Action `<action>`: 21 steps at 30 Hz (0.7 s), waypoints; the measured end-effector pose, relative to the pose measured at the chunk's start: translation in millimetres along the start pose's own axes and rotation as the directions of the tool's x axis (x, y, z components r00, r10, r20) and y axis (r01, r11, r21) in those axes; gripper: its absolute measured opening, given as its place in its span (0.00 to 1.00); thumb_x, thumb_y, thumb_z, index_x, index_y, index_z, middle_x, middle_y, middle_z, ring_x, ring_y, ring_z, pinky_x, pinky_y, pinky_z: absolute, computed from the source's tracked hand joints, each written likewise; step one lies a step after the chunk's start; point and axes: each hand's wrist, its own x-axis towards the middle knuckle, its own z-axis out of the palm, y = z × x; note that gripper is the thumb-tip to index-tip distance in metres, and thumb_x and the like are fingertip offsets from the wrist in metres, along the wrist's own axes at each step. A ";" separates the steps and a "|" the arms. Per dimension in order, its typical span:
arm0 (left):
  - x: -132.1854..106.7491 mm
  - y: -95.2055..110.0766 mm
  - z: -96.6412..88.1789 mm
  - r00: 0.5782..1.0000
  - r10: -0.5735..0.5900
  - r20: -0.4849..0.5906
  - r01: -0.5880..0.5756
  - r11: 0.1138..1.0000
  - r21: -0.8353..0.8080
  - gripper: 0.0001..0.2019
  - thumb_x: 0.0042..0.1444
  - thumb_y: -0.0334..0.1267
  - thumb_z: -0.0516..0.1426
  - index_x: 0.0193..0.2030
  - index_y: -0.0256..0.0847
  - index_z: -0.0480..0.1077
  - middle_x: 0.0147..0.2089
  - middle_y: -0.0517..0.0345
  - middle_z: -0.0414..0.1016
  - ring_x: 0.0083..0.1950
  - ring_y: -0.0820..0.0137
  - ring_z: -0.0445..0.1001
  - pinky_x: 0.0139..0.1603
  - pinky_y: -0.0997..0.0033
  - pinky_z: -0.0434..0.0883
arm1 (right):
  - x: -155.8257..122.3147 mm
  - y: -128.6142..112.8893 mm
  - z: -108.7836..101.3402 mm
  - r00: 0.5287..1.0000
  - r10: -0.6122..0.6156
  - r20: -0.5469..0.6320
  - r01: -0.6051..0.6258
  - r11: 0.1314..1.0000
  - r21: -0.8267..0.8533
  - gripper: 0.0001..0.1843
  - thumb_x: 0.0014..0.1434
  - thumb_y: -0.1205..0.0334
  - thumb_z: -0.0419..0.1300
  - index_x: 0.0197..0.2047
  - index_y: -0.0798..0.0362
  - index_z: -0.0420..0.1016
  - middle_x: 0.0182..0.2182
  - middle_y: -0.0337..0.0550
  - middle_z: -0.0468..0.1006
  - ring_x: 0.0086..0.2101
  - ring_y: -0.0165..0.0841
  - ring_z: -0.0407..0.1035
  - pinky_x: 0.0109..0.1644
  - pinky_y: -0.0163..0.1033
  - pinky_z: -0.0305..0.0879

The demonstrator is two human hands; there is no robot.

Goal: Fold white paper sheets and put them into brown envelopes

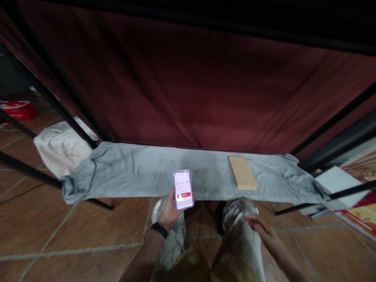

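My left hand (170,207) is wrapped round a smartphone (184,196) whose bright screen faces me and shows a timer and a red button. A dark band circles the left wrist. Over my right knee, my right hand (261,227) hovers or rests with loosely extended fingers, slightly blurred, and no object shows in it. Ahead of the knees is a long, narrow surface covered by a grey cloth (141,168). A flat wooden block (243,173) lies on the cloth, right of the phone and apart from both hands.
A dark red curtain (188,90) hangs behind the cloth-covered surface. Black metal bars (49,94) frame both sides. On the left is a striped cloth (66,145), with a red bag (19,110) beyond. Papers or boxes (337,186) lie at right on the tiled floor (96,231).
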 end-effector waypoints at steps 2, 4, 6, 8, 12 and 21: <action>1.6 -0.1 -0.1 1.000 -0.003 0.012 0.002 1.000 0.018 0.28 0.60 0.60 0.54 0.58 0.42 0.69 0.50 0.43 0.81 0.55 0.53 0.78 0.55 0.51 0.74 | 4.2 -3.8 42.7 0.961 0.059 0.271 -0.104 0.983 0.154 0.13 0.57 0.47 0.65 0.41 0.43 0.81 0.47 0.53 0.79 0.48 0.49 0.74 0.53 0.55 0.72; 4.1 -0.5 -1.0 1.000 -0.001 0.009 0.001 0.999 0.036 0.28 0.60 0.60 0.54 0.58 0.42 0.70 0.51 0.43 0.81 0.55 0.53 0.78 0.55 0.52 0.75 | 6.6 -4.1 101.9 0.948 0.089 0.305 -0.169 0.954 0.247 0.19 0.51 0.45 0.67 0.44 0.44 0.80 0.50 0.49 0.79 0.53 0.49 0.71 0.60 0.58 0.66; 7.4 -1.5 -3.3 1.000 0.013 -0.021 -0.012 0.999 0.046 0.25 0.61 0.59 0.54 0.56 0.43 0.71 0.49 0.45 0.82 0.54 0.54 0.79 0.53 0.55 0.76 | 5.9 -0.1 159.7 0.936 0.110 0.335 -0.205 0.942 0.265 0.24 0.46 0.47 0.70 0.46 0.45 0.79 0.52 0.46 0.79 0.57 0.47 0.69 0.63 0.57 0.63; 10.9 -2.9 -6.8 0.997 0.037 -0.061 -0.034 0.998 0.050 0.22 0.61 0.56 0.54 0.53 0.43 0.72 0.48 0.48 0.83 0.52 0.55 0.80 0.52 0.58 0.77 | 3.3 6.1 201.7 0.930 0.132 0.343 -0.251 0.910 0.331 0.25 0.46 0.46 0.69 0.47 0.46 0.78 0.51 0.44 0.80 0.55 0.45 0.70 0.61 0.55 0.65; 16.1 -4.9 -12.7 0.996 0.039 -0.076 -0.036 0.999 0.036 0.21 0.63 0.53 0.53 0.53 0.42 0.72 0.48 0.47 0.83 0.51 0.58 0.81 0.51 0.62 0.77 | -2.2 15.0 231.5 0.889 0.118 0.441 -0.303 0.876 0.375 0.23 0.46 0.48 0.68 0.45 0.49 0.79 0.42 0.42 0.83 0.44 0.42 0.76 0.52 0.49 0.71; 18.8 -5.5 -9.6 0.997 0.024 -0.075 -0.023 1.000 0.015 0.21 0.65 0.51 0.51 0.59 0.45 0.70 0.45 0.52 0.84 0.51 0.60 0.81 0.52 0.63 0.76 | 0.3 18.4 225.2 0.859 -0.022 0.512 -0.150 0.944 0.293 0.25 0.48 0.57 0.67 0.51 0.48 0.77 0.46 0.40 0.82 0.48 0.43 0.73 0.58 0.49 0.66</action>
